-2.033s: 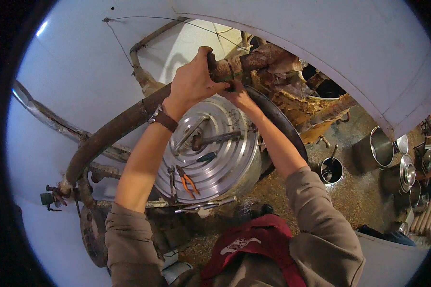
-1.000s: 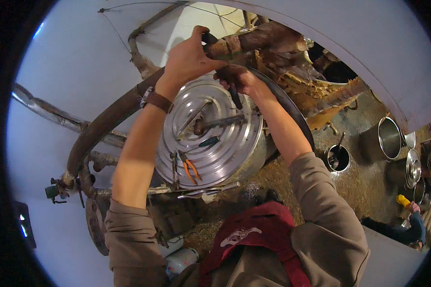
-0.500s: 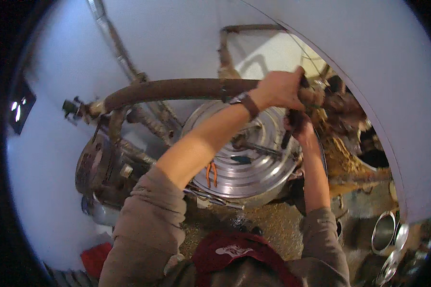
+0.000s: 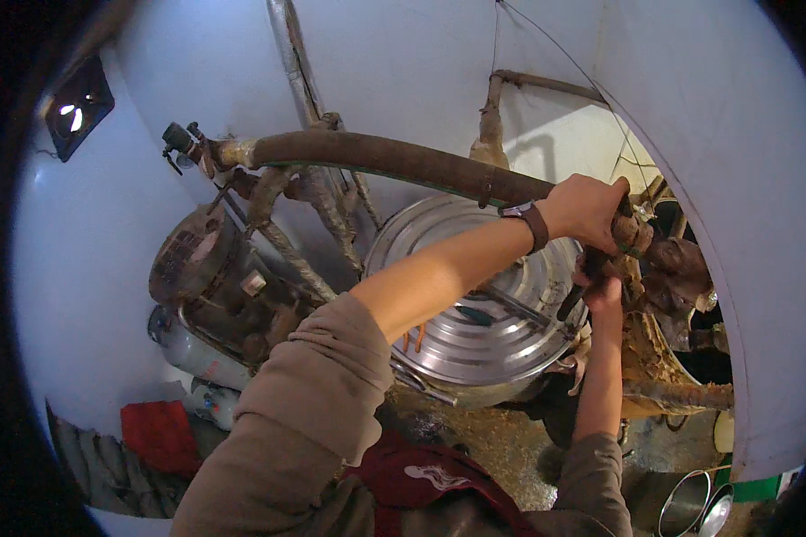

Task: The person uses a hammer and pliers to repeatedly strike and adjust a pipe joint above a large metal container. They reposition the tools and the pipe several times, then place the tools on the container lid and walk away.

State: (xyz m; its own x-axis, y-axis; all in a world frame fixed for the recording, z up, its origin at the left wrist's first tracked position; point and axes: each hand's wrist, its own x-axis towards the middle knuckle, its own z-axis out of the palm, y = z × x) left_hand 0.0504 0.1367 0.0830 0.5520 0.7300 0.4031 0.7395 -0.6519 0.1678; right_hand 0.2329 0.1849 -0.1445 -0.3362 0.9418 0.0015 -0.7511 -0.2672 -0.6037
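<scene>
Left hand [image 4: 585,212], with strapped wristwatch [image 4: 539,228]: clasped over the end of the brown pipe, thumb and fingers spread about it. Right hand [image 4: 607,288]: just below the left, fingers closed on a dark tool [image 4: 568,302], its handle slanting down toward the lid; the head is hidden behind the left hand, so its bite cannot be told. Rusty joint [image 4: 636,234]: just right of the left hand's fingers. Brown pipe [image 4: 376,154]: long, thick, running leftward from the left hand. Handling note, by judgement: the left hand does best to brace the pipe and seat the tool's head squarely; the right does best to pull smoothly, gripping low on the handle for leverage, knuckles well clear of the lid and the joint. Ringed metal lid [image 4: 510,347]: below both hands, bearing a metal bar [image 4: 519,307], a teal-handled tool [image 4: 473,315] and orange-handled pliers [image 4: 419,338], partly behind the left forearm; loose pieces merit watching should the handle swing low. Crusted vessel [image 4: 651,353]: near, right of the right hand. Green valve [image 4: 177,137]: well left of the left hand, at the pipe's far end. Pale gas cylinder [image 4: 201,349] and red cloth [image 4: 159,437]: well apart, lower left of both hands. Metal pot [image 4: 649,497]: on the floor, well below the right hand.
</scene>
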